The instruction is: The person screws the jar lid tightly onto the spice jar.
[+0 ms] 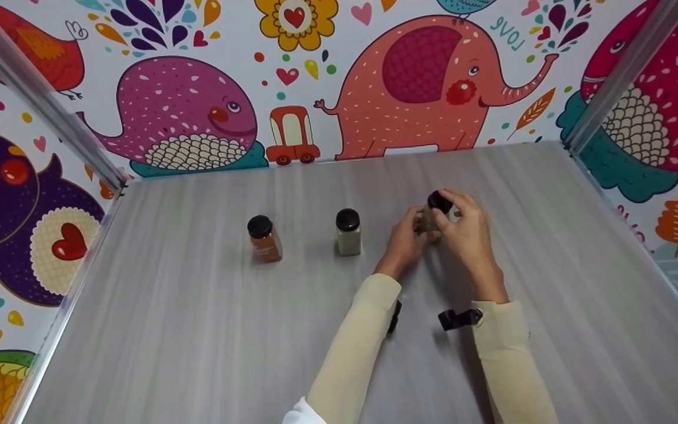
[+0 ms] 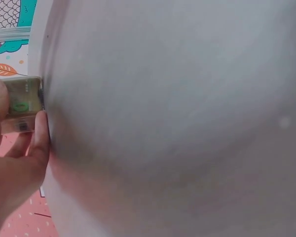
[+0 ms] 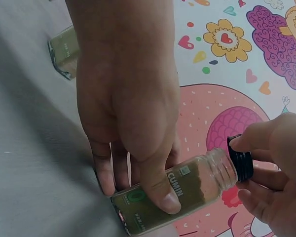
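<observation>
My left hand grips a clear glass spice jar labelled CUMIN, filled with greenish-brown powder. With the fingers and thumb of my right hand, I pinch its black cap. In the right wrist view the cap sits at the mouth, slightly tilted, and the neck's threads show below it. Whether it still touches the rim I cannot tell. The left wrist view catches the lower part of the jar between thumb and fingers, close to the tabletop.
Left of my hands stands a capped jar of pale greenish powder. Farther left is a capped jar of reddish-brown powder. Both are on the grey wood-grain table. Printed cartoon panels with metal posts enclose its back and sides.
</observation>
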Motion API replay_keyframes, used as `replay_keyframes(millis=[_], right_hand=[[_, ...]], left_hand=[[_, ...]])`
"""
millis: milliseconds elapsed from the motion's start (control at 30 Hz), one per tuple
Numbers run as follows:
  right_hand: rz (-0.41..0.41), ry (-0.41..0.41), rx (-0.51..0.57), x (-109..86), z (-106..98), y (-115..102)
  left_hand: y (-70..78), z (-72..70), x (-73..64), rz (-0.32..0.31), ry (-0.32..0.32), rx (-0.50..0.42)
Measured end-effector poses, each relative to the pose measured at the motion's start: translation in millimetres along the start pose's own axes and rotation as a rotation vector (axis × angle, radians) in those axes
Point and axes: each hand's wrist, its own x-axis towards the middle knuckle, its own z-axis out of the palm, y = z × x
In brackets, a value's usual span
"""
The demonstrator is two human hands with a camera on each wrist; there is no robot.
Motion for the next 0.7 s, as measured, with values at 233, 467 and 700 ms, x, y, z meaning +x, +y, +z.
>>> replay_keyframes(millis=[233,467,700], right_hand=[[0.007,-0.030,-0.025,-0.5,2.6,4.8],[-0.009,-0.053,-0.027,0.2,0.3,10.2],[-0.007,-0.077,-0.012,1.6,-0.6,12.3]], left_hand=[[-2.9,0.5,-1.1,-0.037,-0.007,-0.001],[-1.7,0.5,-1.0,-0.035,-0.009,-0.008],[-1.4,-1.4,-1.0,-0.031,-0.012,-0.008]])
